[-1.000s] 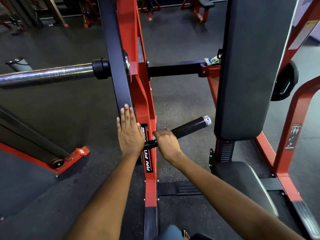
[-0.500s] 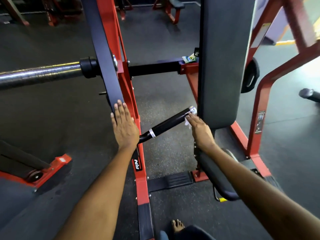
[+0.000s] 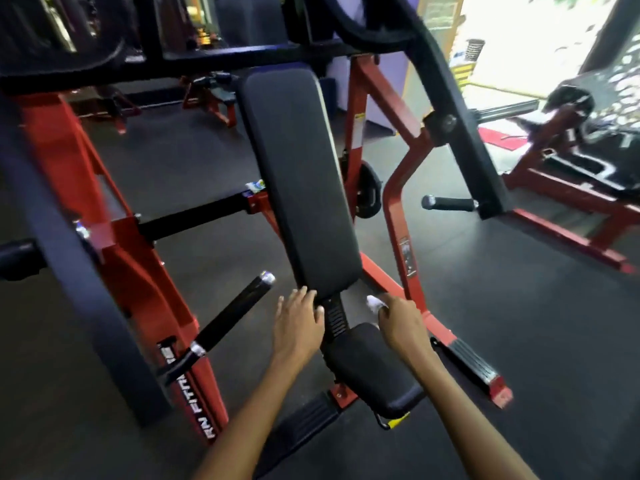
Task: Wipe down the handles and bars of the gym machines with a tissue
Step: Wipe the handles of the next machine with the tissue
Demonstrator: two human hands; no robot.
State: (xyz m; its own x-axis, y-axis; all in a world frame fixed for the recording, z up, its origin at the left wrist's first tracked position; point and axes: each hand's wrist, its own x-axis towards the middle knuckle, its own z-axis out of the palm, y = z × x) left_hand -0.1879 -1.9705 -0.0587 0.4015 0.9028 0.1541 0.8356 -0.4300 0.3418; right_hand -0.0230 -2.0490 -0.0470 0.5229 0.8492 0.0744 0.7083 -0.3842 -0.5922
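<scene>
Between handles. L hand spread, fingertips on back pad lower edge. R hand pinching tissue, prob. clear of frame. Near handle left behind; next calls for reaching far handle, wrapping tissue round grip.

A crumpled white tissue is showing at the fingertips of the right hand, just above the seat's front end. The near handle, a black grip with a chrome end cap, is jutting up and to the right from the red frame. The far handle, black with a round cap, is pointing left from a black arm, well apart.
</scene>
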